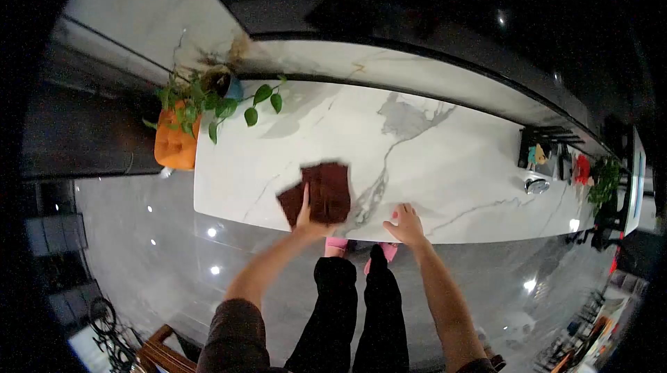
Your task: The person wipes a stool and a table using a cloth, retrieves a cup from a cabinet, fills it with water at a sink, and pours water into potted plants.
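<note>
My left hand (pixel 310 223) is closed on a dark reddish-brown folded cloth (pixel 328 192), which is blurred and held over the front part of the white marble-patterned table (pixel 458 158). A flap of the same brown sticks out to the left of my thumb; whether it is a second piece, I cannot tell. Over the table's front edge, to the right of the cloth, my right hand (pixel 408 226) has its thumb and fingers apart. A tiny pinkish-red spot shows by its fingertips, too small to name.
A trailing green plant (pixel 224 108) in a blue pot stands at the table's back left corner, near an orange tufted seat (pixel 175 140). Toward the right end are a black rack (pixel 531 138), a small figurine (pixel 536 155) and a round metallic object (pixel 536 185). Grey glossy floor lies below.
</note>
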`<state>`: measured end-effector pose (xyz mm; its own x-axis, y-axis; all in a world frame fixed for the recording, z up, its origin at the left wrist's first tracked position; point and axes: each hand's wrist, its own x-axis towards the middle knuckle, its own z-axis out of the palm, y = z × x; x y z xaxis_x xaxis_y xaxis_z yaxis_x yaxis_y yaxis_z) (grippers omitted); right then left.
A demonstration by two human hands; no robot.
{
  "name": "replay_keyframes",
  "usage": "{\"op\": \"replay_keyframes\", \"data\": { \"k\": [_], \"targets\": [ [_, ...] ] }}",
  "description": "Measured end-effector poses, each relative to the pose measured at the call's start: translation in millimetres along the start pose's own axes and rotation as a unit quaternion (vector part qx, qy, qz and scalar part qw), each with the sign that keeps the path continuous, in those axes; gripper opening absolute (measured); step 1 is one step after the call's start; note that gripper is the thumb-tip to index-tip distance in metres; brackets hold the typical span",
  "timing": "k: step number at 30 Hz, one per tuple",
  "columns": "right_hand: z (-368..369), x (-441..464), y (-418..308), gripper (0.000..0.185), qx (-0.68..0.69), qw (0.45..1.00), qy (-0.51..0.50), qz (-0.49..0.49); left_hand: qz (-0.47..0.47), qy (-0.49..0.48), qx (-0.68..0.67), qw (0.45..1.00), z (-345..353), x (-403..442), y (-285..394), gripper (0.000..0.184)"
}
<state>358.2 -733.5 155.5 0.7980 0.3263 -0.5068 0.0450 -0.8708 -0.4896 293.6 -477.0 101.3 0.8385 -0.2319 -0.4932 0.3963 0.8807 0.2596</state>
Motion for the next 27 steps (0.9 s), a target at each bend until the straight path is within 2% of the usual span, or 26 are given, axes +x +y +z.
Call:
{"op": "replay_keyframes", "data": {
  "k": [1, 2, 3, 4, 5, 6, 7, 9, 10, 11, 12, 13, 14, 16, 17, 19, 20, 21, 22, 23, 25, 27],
  "targets": [
    [5, -8, 2, 0.034, 0.003, 0.999, 0.042, -0.002, 0.044, -0.047, 0.191, 0.980, -13, -8, -14, 0.059],
    [14, -14, 7, 0.034, 0.011, 0.999, 0.045, 0.004, 0.103, -0.076, 0.368, 0.921, -8, -17, -21, 0.059],
    [24, -19, 11, 0.029, 0.054, 0.995, 0.079, -0.007, 0.056, -0.004, 0.540, 0.840, -1, -19, -32, 0.059],
    [33, -28, 15, 0.024, 0.097, 0.989, 0.113, -0.017, 0.007, 0.065, 0.689, 0.722, 27, -25, -39, 0.059],
    [39, -39, 15, 0.024, 0.104, 0.988, 0.116, -0.009, -0.039, 0.130, 0.809, 0.572, 53, -29, -45, 0.059],
    [44, -50, 17, 0.020, 0.174, 0.978, 0.115, 0.014, -0.079, 0.187, 0.895, 0.397, 66, -29, -50, 0.059],
    [52, -63, 16, 0.017, 0.244, 0.962, 0.114, 0.039, -0.084, 0.178, 0.899, 0.391, 60, -21, -51, 0.059],
    [51, -94, 11, 0.013, 0.253, 0.953, 0.161, 0.039, -0.002, 0.190, 0.937, 0.293, 42, 21, -48, 0.058],
    [55, -110, 9, 0.014, 0.348, 0.922, 0.142, 0.099, 0.032, 0.201, 0.916, 0.346, 39, 47, -37, 0.059],
    [60, -125, 9, 0.015, 0.439, 0.877, 0.121, 0.156, 0.050, 0.207, 0.918, 0.335, 44, 79, -18, 0.061],
    [65, -140, 13, 0.016, 0.449, 0.865, 0.097, 0.201, 0.067, 0.214, 0.919, 0.324, 49, 111, 2, 0.063],
    [73, -155, 22, 0.017, 0.457, 0.852, 0.073, 0.245, 0.145, 0.233, 0.881, 0.385, 43, 152, 22, 0.062],
    [84, -166, 31, 0.017, 0.459, 0.848, 0.080, 0.251, 0.152, 0.233, 0.915, 0.292, 66, 177, 41, 0.063],
    [117, -192, 49, 0.018, 0.551, 0.764, 0.161, 0.294, 0.162, 0.205, 0.906, 0.333, 66, 235, 72, 0.058],
    [129, -200, 57, 0.018, 0.554, 0.758, 0.159, 0.304, 0.133, 0.193, 0.925, 0.300, 88, 239, 75, 0.059],
    [147, -219, 70, 0.016, 0.577, 0.718, 0.232, 0.313, 0.085, 0.168, 0.952, 0.243, 127, 239, 71, 0.059],
    [152, -227, 72, 0.018, 0.546, 0.718, 0.225, 0.369, 0.099, 0.110, 0.963, 0.223, 124, 234, 63, 0.058],
    [156, -230, 72, 0.018, 0.549, 0.713, 0.223, 0.375, 0.117, 0.053, 0.971, 0.202, 124, 228, 55, 0.057],
    [158, -231, 70, 0.019, 0.577, 0.682, 0.246, 0.376, 0.191, -0.012, 0.978, 0.085, 115, 213, 42, 0.056],
    [158, -231, 66, 0.020, 0.604, 0.650, 0.268, 0.375, 0.238, -0.080, 0.967, 0.043, 107, 193, 27, 0.055],
    [148, -228, 53, 0.020, 0.627, 0.632, 0.250, 0.382, 0.147, -0.173, 0.970, 0.087, 104, 132, 4, 0.058],
    [147, -223, 45, 0.019, 0.604, 0.677, 0.225, 0.355, 0.068, -0.216, 0.965, 0.134, 91, 72, -20, 0.061]
  ]
}}
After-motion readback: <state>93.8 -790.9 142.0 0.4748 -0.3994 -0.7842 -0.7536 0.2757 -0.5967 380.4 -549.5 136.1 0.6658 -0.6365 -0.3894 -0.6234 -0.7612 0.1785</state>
